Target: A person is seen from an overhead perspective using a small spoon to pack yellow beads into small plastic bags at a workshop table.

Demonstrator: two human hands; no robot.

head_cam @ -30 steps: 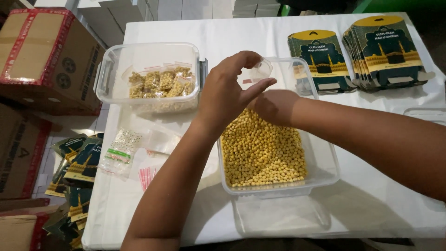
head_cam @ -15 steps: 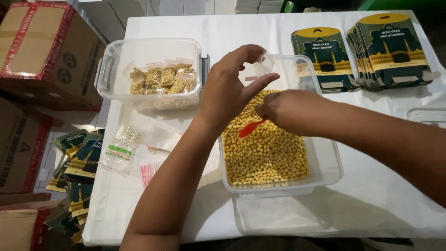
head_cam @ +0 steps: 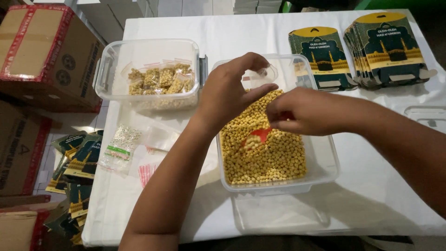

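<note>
A clear plastic tub [head_cam: 325,167] in the middle of the table holds a deep layer of small yellow beans [head_cam: 274,158]. My left hand [head_cam: 230,93] hovers over its far end, pinching a small clear zip bag [head_cam: 262,76] by its mouth. My right hand [head_cam: 302,111] grips a red scoop [head_cam: 261,135] whose bowl lies in the beans with some piled on it.
A second clear tub [head_cam: 111,65] at the far left holds several filled bean bags. Empty zip bags [head_cam: 153,139] lie in front of it. Stacks of dark green printed card sleeves [head_cam: 367,51] sit far right. A clear lid [head_cam: 278,214] lies near the front edge. Cardboard boxes [head_cam: 42,51] stand left.
My right hand has drawn back from the bag and lowered the red scoop into the beans, which now fill its bowl. My left hand keeps the bag in place.
</note>
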